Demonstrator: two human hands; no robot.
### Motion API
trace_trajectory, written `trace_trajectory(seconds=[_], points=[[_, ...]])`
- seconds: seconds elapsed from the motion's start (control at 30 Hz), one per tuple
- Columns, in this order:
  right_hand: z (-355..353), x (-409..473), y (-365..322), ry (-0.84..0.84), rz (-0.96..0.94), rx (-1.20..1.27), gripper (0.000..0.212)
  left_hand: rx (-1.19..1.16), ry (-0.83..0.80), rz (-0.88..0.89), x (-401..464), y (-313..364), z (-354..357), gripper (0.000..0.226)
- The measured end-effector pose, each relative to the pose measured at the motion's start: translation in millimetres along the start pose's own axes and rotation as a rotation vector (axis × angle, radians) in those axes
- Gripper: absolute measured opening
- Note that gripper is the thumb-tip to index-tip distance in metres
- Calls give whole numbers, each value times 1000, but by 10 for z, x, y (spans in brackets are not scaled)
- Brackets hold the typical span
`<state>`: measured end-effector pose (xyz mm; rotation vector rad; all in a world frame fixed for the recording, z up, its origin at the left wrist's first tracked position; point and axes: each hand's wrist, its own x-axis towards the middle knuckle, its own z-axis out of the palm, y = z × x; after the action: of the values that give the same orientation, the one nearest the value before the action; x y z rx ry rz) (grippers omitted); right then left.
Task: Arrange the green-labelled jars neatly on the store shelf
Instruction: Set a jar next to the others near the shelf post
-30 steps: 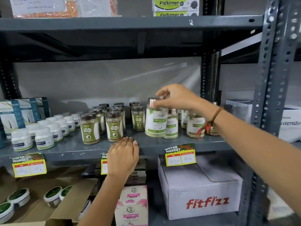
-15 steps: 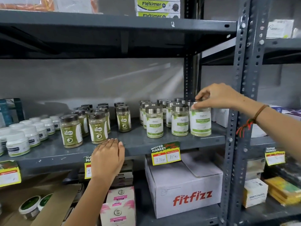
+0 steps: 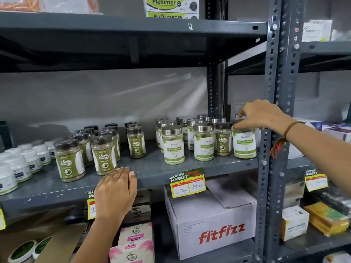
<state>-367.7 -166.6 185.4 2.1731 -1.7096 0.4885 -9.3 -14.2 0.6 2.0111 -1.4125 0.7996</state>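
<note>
Step in hand: placing a green-labelled jar [image 3: 244, 142] at the right end of the near row on the shelf [image 3: 152, 173], just beside the upright post. Right hand [image 3: 263, 115]: fingers pinching its lid from above. Left hand [image 3: 115, 190]: fingers pressed together, flat on the shelf's near edge. Next move, by judgement: release and square the label forward. Jar upright, pale contents, white-and-green label; one dark-lidded jar [image 3: 223, 139] interrupts the row.

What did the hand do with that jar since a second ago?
The right hand carried the white-and-green jar by its lid from the middle of the shelf rightward, to the end of the front row, fingers still gripping it. The left hand stayed resting on the shelf edge; the brown-lidded jars did not move.
</note>
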Motion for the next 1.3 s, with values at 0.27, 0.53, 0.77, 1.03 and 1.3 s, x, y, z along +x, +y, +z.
trace_trajectory(seconds=[0.27,0.53,0.77,1.03,1.3], points=[[-19,39,-49,-79,16,-103,48,4,-4,-15,-5,20,-23,46],[40,49,-99,-66,-3,-265,55,-3,-20,-18,-9,41,-46,49],[-9,159,-186,385,-145,-199,55,4,-35,-25,-14,37,-50,49],[111,434,-310,-348,-271,10,77,29,-37,-7,-10,8,-32,49],[169,536,-287,-453,-276,139,71,24,-55,3,-4,-6,-48,50]])
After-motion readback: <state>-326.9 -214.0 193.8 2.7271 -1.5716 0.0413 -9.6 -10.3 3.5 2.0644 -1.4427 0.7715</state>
